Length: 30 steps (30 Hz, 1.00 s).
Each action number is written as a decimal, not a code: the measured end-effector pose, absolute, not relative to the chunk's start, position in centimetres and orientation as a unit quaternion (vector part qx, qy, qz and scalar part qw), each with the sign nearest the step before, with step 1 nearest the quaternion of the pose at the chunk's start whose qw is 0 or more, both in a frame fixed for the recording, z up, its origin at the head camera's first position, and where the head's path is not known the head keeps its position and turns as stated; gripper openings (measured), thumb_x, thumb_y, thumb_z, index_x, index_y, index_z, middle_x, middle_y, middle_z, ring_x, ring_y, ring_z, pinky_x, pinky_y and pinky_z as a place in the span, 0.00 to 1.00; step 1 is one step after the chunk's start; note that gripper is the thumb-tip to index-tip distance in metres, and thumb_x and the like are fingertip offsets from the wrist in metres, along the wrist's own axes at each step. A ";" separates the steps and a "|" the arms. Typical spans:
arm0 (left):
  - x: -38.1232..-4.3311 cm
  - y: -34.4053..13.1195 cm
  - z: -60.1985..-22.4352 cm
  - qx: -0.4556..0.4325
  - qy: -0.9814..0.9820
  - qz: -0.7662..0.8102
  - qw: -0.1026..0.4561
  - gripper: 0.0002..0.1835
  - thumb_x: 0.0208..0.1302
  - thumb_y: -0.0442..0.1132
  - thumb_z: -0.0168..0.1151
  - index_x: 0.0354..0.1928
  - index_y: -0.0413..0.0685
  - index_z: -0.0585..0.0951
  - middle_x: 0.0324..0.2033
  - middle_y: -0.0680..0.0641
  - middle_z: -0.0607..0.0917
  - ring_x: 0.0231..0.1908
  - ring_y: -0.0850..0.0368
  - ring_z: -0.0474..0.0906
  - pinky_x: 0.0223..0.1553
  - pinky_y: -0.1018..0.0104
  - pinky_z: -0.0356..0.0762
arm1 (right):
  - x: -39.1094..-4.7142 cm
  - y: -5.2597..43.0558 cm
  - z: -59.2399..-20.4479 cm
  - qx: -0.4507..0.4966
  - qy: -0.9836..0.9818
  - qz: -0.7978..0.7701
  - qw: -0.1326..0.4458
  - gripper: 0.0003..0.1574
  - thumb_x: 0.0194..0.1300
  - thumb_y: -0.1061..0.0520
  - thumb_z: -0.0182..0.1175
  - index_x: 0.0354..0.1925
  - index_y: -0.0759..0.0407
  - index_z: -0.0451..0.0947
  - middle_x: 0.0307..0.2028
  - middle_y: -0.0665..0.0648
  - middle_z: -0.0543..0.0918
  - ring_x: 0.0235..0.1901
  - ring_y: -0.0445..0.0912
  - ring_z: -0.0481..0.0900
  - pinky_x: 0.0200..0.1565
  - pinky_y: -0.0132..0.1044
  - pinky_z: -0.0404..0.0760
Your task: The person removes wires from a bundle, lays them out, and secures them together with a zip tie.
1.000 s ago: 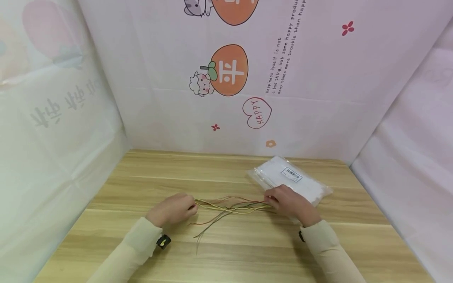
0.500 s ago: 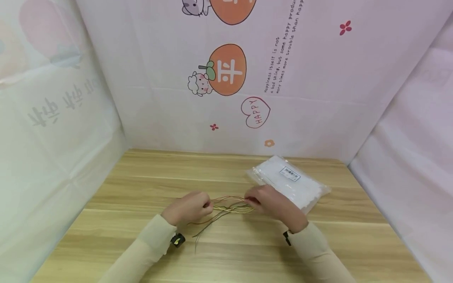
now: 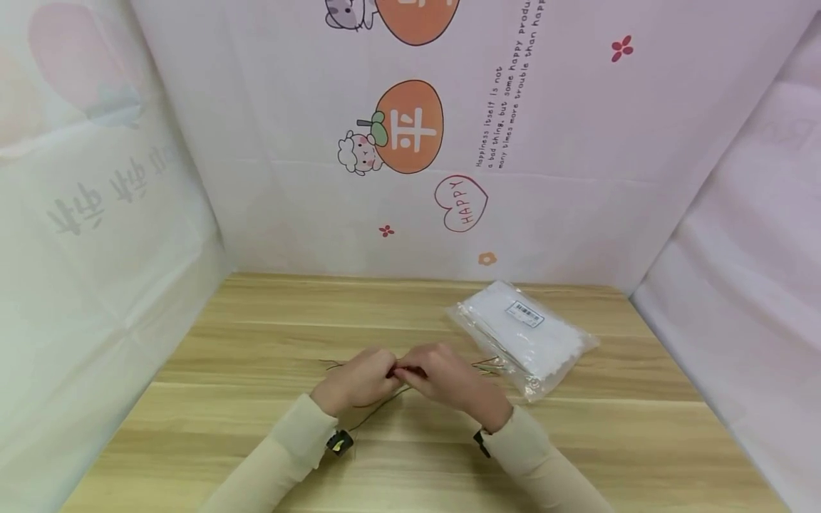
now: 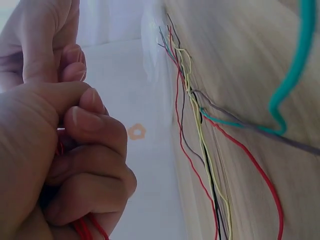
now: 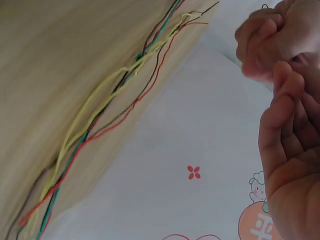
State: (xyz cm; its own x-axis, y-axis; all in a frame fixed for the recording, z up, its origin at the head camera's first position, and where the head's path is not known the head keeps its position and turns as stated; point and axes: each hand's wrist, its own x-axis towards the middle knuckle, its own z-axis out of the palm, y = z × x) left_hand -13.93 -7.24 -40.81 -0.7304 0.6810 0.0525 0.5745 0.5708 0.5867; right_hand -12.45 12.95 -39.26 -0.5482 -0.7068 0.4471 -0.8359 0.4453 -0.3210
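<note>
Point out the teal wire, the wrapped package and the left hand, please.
Teal wire [image 4: 298, 64]: left wrist view, on its near, upper stretch.
Wrapped package [image 3: 527, 339]: head view, on its white middle.
Left hand [image 3: 359, 377]: head view, on the back of it.

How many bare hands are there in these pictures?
2. The left hand holds thin red strands in its curled fingers; the right hand is close beside it. Both are over the wood-grain table. None seems hidden.
</note>
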 end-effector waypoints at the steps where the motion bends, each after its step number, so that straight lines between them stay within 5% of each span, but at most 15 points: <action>1: -13.9 -7.1 -40.8 0.357 0.881 0.298 0.086 0.19 0.72 0.30 0.58 0.21 0.52 0.72 0.16 0.58 0.62 0.17 0.68 0.57 0.22 0.75 0.58 | -12.5 12.9 -39.4 0.450 -0.842 0.270 0.123 0.04 0.70 0.63 0.69 0.38 0.59 0.90 0.32 0.51 0.90 0.31 0.35 0.84 0.36 0.24 0.82; 16: -13.9 -6.7 -41.0 0.349 0.881 0.316 0.052 0.23 0.62 0.23 0.55 0.18 0.56 0.62 0.16 0.58 0.58 0.17 0.67 0.55 0.21 0.74 0.55 | -12.0 11.5 -40.7 0.334 -0.835 0.423 0.114 0.07 0.62 0.69 0.67 0.30 0.60 0.89 0.24 0.53 0.87 0.24 0.30 0.76 0.27 0.26 0.80; 23: -14.0 -7.1 -40.9 0.353 0.892 0.279 0.045 0.26 0.75 0.31 0.54 0.16 0.54 0.62 0.14 0.59 0.59 0.17 0.67 0.54 0.22 0.74 0.56 | -12.6 12.4 -41.2 0.322 -0.841 0.419 0.117 0.04 0.59 0.66 0.68 0.31 0.61 0.88 0.25 0.53 0.86 0.24 0.30 0.75 0.28 0.27 0.78; 30: -13.3 -7.1 -41.1 0.341 0.903 0.251 0.072 0.24 0.81 0.38 0.51 0.20 0.57 0.65 0.18 0.59 0.59 0.18 0.66 0.56 0.24 0.74 0.58 | -13.0 12.9 -40.8 0.368 -0.855 0.357 0.083 0.02 0.68 0.63 0.69 0.36 0.61 0.88 0.29 0.53 0.89 0.28 0.33 0.81 0.32 0.26 0.82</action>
